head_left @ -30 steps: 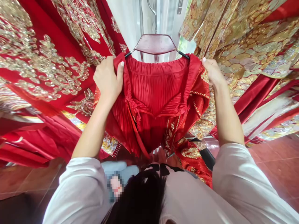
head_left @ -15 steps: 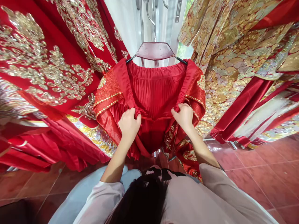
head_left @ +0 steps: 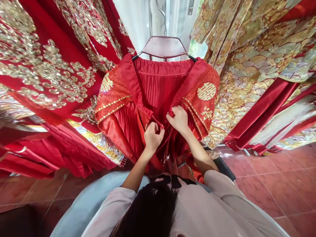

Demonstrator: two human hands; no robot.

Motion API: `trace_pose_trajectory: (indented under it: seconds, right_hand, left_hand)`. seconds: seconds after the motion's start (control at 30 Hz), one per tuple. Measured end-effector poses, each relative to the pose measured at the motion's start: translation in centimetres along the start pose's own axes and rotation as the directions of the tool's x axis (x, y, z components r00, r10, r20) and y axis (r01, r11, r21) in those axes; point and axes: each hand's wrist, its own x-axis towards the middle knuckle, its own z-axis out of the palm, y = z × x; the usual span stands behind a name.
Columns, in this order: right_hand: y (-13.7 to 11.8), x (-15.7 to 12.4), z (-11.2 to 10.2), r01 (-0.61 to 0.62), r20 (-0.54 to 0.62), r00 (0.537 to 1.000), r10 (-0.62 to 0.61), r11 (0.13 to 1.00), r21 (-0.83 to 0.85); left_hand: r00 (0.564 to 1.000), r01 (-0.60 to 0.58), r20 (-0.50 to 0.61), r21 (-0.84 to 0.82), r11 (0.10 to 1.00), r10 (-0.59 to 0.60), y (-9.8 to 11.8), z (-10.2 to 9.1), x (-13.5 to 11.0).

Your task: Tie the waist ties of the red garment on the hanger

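**Red tiled floor (head_left: 271, 184), sparkly clothes on both sides, one red pleated garment (head_left: 158, 85) between two hands**

So on the left, red cloth with gold sequins (head_left: 51, 79) is filling the view, and on the right some gold scale-patterned cloth (head_left: 259, 69) is hanging. Between them, the red pleated garment is hanging from a hanger (head_left: 164, 46) right in front of the person, its gathered band dipping into a V. Glittery orange-red panels are draping over both sides, with a gold emblem (head_left: 206, 91) showing on the right one.

Left hand (head_left: 153, 136): fingers are curling in tight, pinching one front end of the band. Right hand (head_left: 179, 120): its fingers are closing around the other front end, sitting a bit higher. Both ends are hanging near each other, folds bunching under the fingers. Pale sleeves (head_left: 111, 210) are covering the upper arms.
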Motion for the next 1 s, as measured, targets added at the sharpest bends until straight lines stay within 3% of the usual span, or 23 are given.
trace_pose_trajectory:
  seconds: [0.13,0.27,0.4,0.6,0.67,0.77,0.8,0.83,0.9,0.97,1.0]
  right_hand:
    - [0.7,-1.2,0.0,-0.073,-0.089,0.993,0.079,0.995,0.066]
    - [0.6,-2.0,0.1,-0.095,-0.12,0.987,0.109,0.988,0.122]
    - [0.4,-2.4,0.4,-0.086,-0.167,0.98,0.112,0.984,0.153]
    - [0.6,-3.9,0.4,-0.153,-0.225,0.957,0.183,0.978,0.143]
    - [0.9,-5.8,0.8,-0.172,-0.315,0.926,0.209,0.975,0.141]
    - [1.1,-10.2,2.5,-0.124,-0.52,0.836,0.177,0.983,0.136]
    - [1.1,-11.8,3.3,-0.089,-0.52,0.842,0.144,0.988,0.129]
    - [1.0,-13.3,4.2,-0.06,-0.462,0.88,0.113,0.99,0.129]
    - [0.7,-15.6,6.0,-0.053,-0.208,0.974,0.087,0.985,0.163]
    - [0.3,-16.7,7.4,-0.12,0.028,0.993,0.117,0.973,0.196]
    - [0.2,-16.9,7.8,-0.145,0.084,0.988,0.131,0.969,0.197]
  left_hand:
    - [0.972,0.201,0.124,-0.011,0.979,-0.199,-2.3,3.7,-2.2]
    - [0.957,0.235,0.156,0.069,0.969,-0.243,-3.5,7.1,-2.0]
    - [0.951,0.221,0.18,0.172,0.96,-0.251,-4.2,9.1,-2.1]
    - [0.95,0.179,0.215,0.22,0.959,-0.227,-5.4,9.6,-5.2]
    - [0.948,0.172,0.224,0.231,0.958,-0.224,-5.7,9.0,-6.4]
    - [0.944,0.168,0.24,0.247,0.954,-0.228,-5.8,7.9,-7.9]
    - [0.941,0.166,0.248,0.25,0.954,-0.229,-5.8,7.5,-8.3]
    - [0.939,0.163,0.259,0.251,0.954,-0.228,-5.8,7.1,-8.6]
    - [0.932,0.155,0.283,0.249,0.956,-0.225,-5.6,6.5,-9.2]
    - [0.927,0.147,0.305,0.245,0.958,-0.22,-5.3,6.0,-9.7]
    - [0.924,0.144,0.314,0.243,0.959,-0.218,-5.2,5.9,-9.9]
